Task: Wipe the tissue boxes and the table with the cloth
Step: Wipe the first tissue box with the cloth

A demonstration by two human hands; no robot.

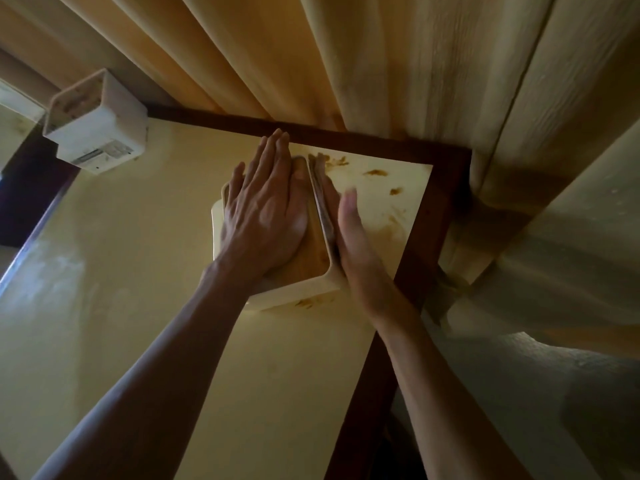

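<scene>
Tissue box (298,271) on smeared cream table (138,271), curtain (311,64) behind; left hand (266,209) flat atop, right hand (349,237) flat against side.

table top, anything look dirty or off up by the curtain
Yes. Brown smears streak the table at its far right corner, beside the tissue box that the left hand lies flat on and the right hand touches. That box has brown marks too, as does the second box.

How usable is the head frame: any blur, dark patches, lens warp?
Head view: right hand smeared by motion blur; left hand on the cream plastic tissue box sharp. Forearms and the lower right corner in deep shadow; the pale yellow tabletop evenly lit. Wide-angle bends the dark wooden table edge.
</scene>
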